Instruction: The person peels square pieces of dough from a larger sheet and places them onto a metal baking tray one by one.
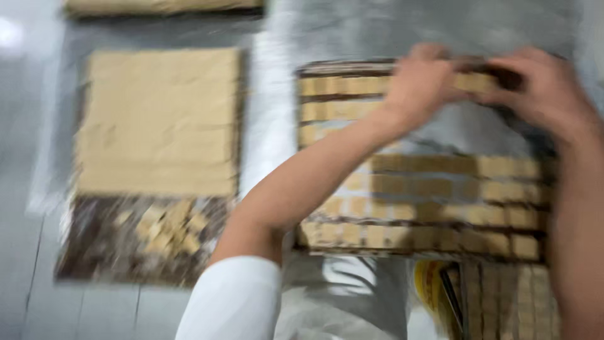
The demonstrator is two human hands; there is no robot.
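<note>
My left hand (418, 79) and right hand (544, 88) meet at the far row of cut squares (472, 82), fingers curled around its end; the blur hides how tightly. The row (340, 85) lies on the tray (302, 242), beyond the other rows (440, 189) under my forearms. It looks light and crumbly, so I think to hold it from both sides, gently. Left of my hand is an uncut slab (160, 119).

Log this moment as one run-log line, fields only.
left hand: on top row of tan squares | right hand: same row, right end | tray: rows of squares | uncut slab: left | image blurred
</note>
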